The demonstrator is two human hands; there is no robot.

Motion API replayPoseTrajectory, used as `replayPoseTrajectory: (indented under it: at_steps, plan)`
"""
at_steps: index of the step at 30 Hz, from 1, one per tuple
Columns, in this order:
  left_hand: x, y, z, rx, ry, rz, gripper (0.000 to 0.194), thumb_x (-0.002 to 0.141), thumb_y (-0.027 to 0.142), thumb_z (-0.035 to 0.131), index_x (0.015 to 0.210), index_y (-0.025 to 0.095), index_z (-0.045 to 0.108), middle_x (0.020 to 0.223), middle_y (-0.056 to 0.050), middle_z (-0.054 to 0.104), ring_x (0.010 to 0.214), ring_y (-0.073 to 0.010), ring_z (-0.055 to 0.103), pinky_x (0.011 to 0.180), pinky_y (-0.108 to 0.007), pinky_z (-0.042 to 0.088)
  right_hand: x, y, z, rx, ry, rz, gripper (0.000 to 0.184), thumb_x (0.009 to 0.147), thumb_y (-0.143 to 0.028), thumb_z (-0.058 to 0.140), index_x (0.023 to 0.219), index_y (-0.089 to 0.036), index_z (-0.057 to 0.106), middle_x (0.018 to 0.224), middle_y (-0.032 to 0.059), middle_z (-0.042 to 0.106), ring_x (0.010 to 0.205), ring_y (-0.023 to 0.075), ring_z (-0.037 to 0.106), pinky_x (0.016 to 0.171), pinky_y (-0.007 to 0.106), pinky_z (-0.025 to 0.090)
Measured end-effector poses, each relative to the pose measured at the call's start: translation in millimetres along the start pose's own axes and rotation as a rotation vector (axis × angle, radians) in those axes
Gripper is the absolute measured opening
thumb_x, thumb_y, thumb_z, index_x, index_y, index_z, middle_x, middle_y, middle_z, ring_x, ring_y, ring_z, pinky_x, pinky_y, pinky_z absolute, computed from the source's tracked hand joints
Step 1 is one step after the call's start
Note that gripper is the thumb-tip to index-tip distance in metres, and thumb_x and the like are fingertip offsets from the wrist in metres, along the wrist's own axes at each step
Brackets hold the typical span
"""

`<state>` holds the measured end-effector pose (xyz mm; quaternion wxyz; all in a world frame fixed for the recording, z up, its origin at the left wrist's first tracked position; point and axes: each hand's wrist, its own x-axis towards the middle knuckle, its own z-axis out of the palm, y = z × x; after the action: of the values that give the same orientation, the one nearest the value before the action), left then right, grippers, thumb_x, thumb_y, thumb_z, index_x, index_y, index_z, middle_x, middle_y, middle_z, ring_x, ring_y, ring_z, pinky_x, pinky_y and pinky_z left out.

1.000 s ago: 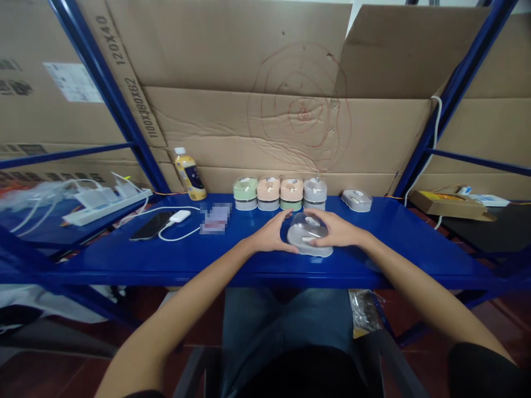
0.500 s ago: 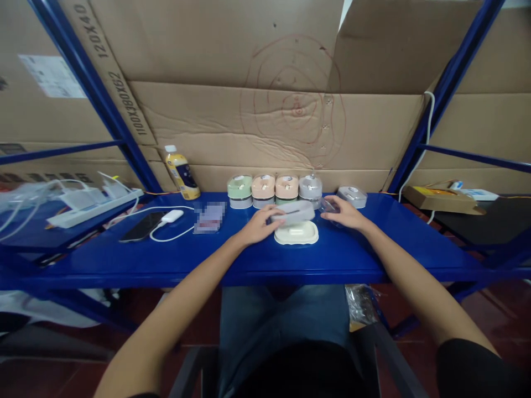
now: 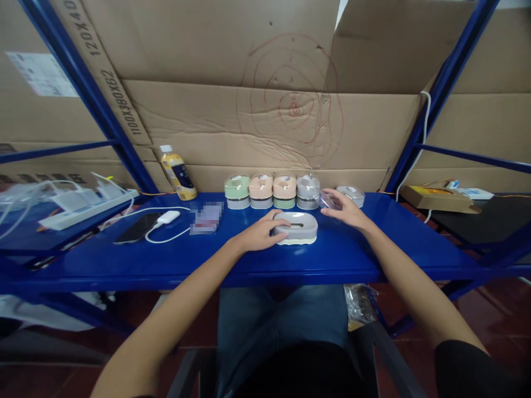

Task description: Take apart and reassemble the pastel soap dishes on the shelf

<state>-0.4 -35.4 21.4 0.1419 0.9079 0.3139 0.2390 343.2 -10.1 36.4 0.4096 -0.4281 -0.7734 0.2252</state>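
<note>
A grey oval cover with a slot in its top (image 3: 306,221) sits over a cream base (image 3: 296,241) on the blue table, with only the base's lower rim showing. My left hand (image 3: 262,232) is closed on the cover's left end, the fingers on its top and side. My right hand (image 3: 346,211) is closed on a clear plastic lid (image 3: 327,202), held tilted to the right of the cover. Behind stand stacked oval boxes with clear tops: a green one (image 3: 238,190), two peach ones (image 3: 261,190) (image 3: 284,190) and a grey one (image 3: 308,190).
A low clear-and-grey container (image 3: 352,194) lies behind my right hand. Left on the table (image 3: 249,265) are a yellow bottle (image 3: 178,176), a blurred-out item (image 3: 206,218), a phone (image 3: 139,228) and a white cabled adapter (image 3: 168,216). Cardboard (image 3: 199,127) lines the back.
My left hand has lowered the grey cover from above the cream base onto it. The right hand still holds the clear lid in nearly the same place.
</note>
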Motion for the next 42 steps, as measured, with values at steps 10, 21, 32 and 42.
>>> replayPoseTrajectory:
  at_steps: [10,21,32,42]
  plan:
    - [5,-13,19.3,-0.324,0.084,-0.072,0.115,0.075,0.05,0.09,0.165,0.021,0.024,0.155,-0.024,0.053,0.143,-0.0403,0.056,0.118,-0.06,0.046,12,-57,41,-0.193,-0.429,-0.398,0.088,0.073,-0.052,0.09,0.153,-0.032,0.058,0.153,0.008,0.062,0.139,0.0335,0.06,0.119,0.055,0.046]
    - [7,-19,24.6,-0.437,0.044,-0.047,0.117,0.073,0.043,0.094,0.166,0.021,0.027,0.161,-0.026,0.047,0.15,-0.0433,0.048,0.121,-0.064,0.041,6,-45,47,-0.228,-0.464,-0.427,0.088,0.082,-0.057,0.084,0.16,-0.033,0.05,0.157,0.0097,0.056,0.14,0.0344,0.058,0.118,0.054,0.046]
    - [6,-23,21.2,-0.304,0.064,-0.047,0.108,0.077,0.046,0.089,0.163,0.02,0.03,0.15,-0.022,0.059,0.143,-0.0386,0.056,0.12,-0.06,0.043,3,-40,46,-0.302,-0.465,-0.319,0.091,0.084,-0.061,0.08,0.163,-0.033,0.045,0.156,0.011,0.055,0.141,0.0379,0.055,0.12,0.058,0.044]
    - [8,-22,20.1,-0.016,0.104,-0.172,0.065,0.093,0.044,0.063,0.15,0.018,0.043,0.129,-0.014,0.068,0.125,-0.0339,0.065,0.11,-0.053,0.051,-98,-25,-32,-0.751,-0.231,-0.177,0.081,0.095,-0.06,0.064,0.164,-0.026,0.04,0.166,0.0154,0.046,0.148,0.0405,0.048,0.119,0.059,0.044]
